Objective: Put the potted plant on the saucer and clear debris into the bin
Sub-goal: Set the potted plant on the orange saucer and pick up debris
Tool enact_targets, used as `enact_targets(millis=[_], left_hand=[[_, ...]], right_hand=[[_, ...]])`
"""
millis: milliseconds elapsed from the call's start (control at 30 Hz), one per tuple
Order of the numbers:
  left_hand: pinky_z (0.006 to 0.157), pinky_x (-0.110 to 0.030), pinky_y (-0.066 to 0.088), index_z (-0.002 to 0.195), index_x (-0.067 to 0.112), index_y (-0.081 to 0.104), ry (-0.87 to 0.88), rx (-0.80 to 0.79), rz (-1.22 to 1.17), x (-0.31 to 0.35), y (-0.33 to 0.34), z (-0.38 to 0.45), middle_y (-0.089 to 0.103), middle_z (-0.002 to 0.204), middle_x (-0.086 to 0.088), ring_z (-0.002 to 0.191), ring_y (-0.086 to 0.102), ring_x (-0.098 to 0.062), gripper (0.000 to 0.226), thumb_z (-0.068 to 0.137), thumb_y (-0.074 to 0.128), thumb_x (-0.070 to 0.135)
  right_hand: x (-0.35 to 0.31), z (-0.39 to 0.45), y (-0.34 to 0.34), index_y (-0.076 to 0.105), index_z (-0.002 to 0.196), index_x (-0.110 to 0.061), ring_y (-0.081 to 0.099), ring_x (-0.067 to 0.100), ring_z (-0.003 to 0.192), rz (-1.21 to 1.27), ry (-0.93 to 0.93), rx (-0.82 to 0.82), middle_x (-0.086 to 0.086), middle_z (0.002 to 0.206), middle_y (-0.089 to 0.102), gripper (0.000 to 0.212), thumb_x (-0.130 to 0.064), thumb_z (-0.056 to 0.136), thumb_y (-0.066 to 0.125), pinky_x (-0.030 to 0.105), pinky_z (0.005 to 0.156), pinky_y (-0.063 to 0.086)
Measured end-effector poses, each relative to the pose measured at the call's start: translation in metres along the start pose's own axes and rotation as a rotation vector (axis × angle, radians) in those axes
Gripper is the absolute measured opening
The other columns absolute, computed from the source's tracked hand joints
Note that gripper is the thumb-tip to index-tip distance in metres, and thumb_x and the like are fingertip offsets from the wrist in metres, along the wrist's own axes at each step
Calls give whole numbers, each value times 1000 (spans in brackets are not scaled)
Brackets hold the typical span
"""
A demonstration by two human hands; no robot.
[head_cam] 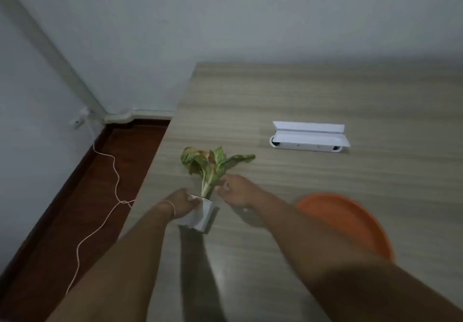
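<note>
A small white pot (pixel 203 216) with a green, partly browned leafy plant (pixel 211 164) stands near the left edge of the wooden table (pixel 325 91). My left hand (pixel 181 203) grips the pot's left side at the rim. My right hand (pixel 236 190) is at the plant's stems just above the pot, fingers curled against them. An orange saucer (pixel 350 221) lies on the table to the right, partly hidden behind my right forearm. No debris or bin is visible.
A white cable-port cover (pixel 310 136) with its flap open sits in the table further back. Left of the table is dark red floor (pixel 75 221) with a white cable (pixel 110 211) running from a wall plug (pixel 79 118).
</note>
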State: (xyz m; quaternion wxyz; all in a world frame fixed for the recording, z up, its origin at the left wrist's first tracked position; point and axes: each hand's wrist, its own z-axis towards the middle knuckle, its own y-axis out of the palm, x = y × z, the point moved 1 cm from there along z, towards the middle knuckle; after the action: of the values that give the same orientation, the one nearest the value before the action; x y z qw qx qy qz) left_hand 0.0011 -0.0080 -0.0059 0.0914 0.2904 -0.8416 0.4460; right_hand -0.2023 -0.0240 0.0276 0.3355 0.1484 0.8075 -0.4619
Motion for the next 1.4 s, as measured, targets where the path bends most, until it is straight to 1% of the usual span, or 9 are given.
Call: enact_targets(millis=[100, 233, 367, 567, 700, 800, 1033, 1200, 1400], left_hand=[[90, -34, 41, 141, 2, 34, -21, -7, -66, -10, 8, 2, 49, 140, -18, 118, 52, -31, 77, 87, 63, 48], [68, -26, 45, 105, 12, 67, 56, 0, -201, -19, 8, 1, 69, 92, -2, 86, 62, -19, 41, 84, 68, 47], [83, -37, 57, 100, 15, 73, 0, -58, -374, -31, 12, -1, 75, 96, -3, 88, 70, -18, 47, 77, 71, 56], [49, -14, 51, 101, 11, 70, 28, 13, -508, -17, 15, -3, 73, 94, -6, 74, 67, -11, 28, 82, 74, 31], [60, -15, 55, 107, 8, 69, 134, 50, -586, 19, 17, -4, 75, 104, -10, 84, 71, -13, 32, 79, 78, 19], [61, -12, 54, 115, 11, 66, 238, 50, -626, 61, 28, -9, 72, 104, -4, 86, 67, -8, 40, 77, 79, 10], [67, -10, 53, 120, 14, 55, 430, -63, -617, 159, 96, -28, 65, 103, 6, 84, 65, 8, 58, 71, 79, -6], [89, -37, 56, 118, 24, 50, 440, -215, -621, 205, 149, -43, 63, 121, 1, 106, 63, -14, 68, 60, 85, 15], [88, -36, 57, 100, 29, 69, 466, -209, -548, 227, 193, -47, 74, 105, 4, 98, 69, -6, 51, 51, 80, 25]], right_hand=[[0, 12, 33, 49, 134, -11, 54, 34, 123, 75, 175, -20, 18, 139, 53, 57, -49, 92, 52, 41, 101, 45], [9, 30, 67, 49, 132, -5, 55, 35, 121, 249, 392, -10, 18, 135, 55, 61, -50, 92, 50, 39, 99, 46], [4, 33, 86, 58, 108, -8, 59, 26, 79, 489, 474, -83, 13, 98, 63, 51, -54, 87, 53, 35, 63, 48], [14, 32, 82, 55, 106, -19, 66, 25, 94, 662, 458, -26, 7, 107, 66, 47, -53, 76, 65, 41, 71, 60], [28, 17, 51, 58, 112, -17, 66, 18, 93, 777, 381, 158, 2, 107, 68, 38, -32, 81, 72, 30, 66, 55], [50, -4, 19, 62, 112, -20, 67, 18, 99, 808, 285, 260, 1, 110, 70, 46, -33, 70, 77, 43, 88, 57], [130, -86, -45, 62, 120, -28, 69, 16, 103, 731, 179, 449, -3, 113, 72, 63, -32, 61, 83, 48, 90, 57], [178, -142, -63, 58, 122, -31, 68, 12, 106, 775, 199, 566, -5, 116, 70, 68, -24, 59, 81, 45, 89, 58], [215, -177, -62, 52, 129, -29, 65, 9, 110, 738, 164, 612, -8, 123, 65, 69, -16, 69, 83, 37, 88, 59]])
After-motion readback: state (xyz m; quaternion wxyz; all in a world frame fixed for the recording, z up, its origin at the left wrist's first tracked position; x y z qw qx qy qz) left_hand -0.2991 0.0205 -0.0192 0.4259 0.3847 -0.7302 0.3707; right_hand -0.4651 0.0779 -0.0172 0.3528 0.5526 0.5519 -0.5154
